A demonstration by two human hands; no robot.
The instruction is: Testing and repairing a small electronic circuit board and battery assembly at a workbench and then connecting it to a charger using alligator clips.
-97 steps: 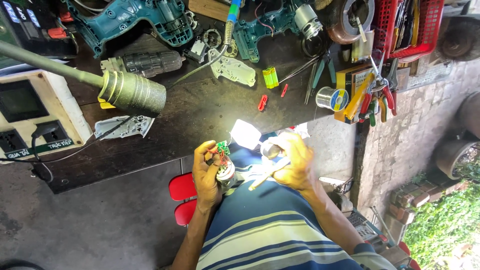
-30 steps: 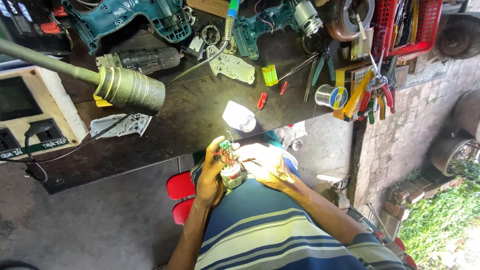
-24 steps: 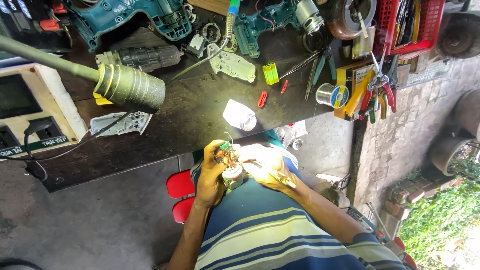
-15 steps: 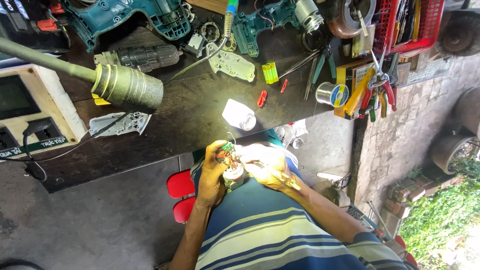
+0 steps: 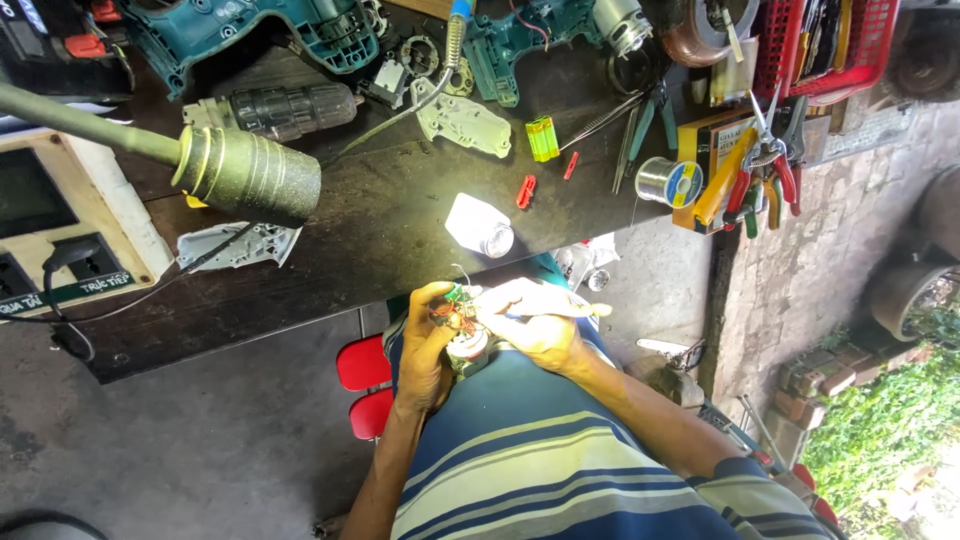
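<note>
Sitting at the far left of the dark workbench (image 5: 400, 230), a cream-coloured bench unit (image 5: 70, 240) with a cable plugged into it keeps out of the working space. Just right of it a work lamp (image 5: 250, 178) on its arm leans over the bench, its head turned toward the person's lap, seemingly to throw light on the hands. Behind it lie a dark drill chuck (image 5: 290, 108) and teal tool housings (image 5: 250, 30), opened up and pushed to the back.

Below the bench edge, the left hand (image 5: 425, 345) is curled closed around a small motor (image 5: 466, 345) with wires and a little green board at its top, held upright over the striped shirt so its wired end faces the light. The right hand (image 5: 535, 325) touches that end, fingers pinched shut on a thin pale tool (image 5: 570, 312), probably to steady the fine work.

On the bench above, a white bottle (image 5: 478, 225) lies on its side within reach. Farther right stand a solder spool (image 5: 668, 182) and red-handled pliers (image 5: 765, 165), with a red basket (image 5: 830, 50) at the corner.
</note>
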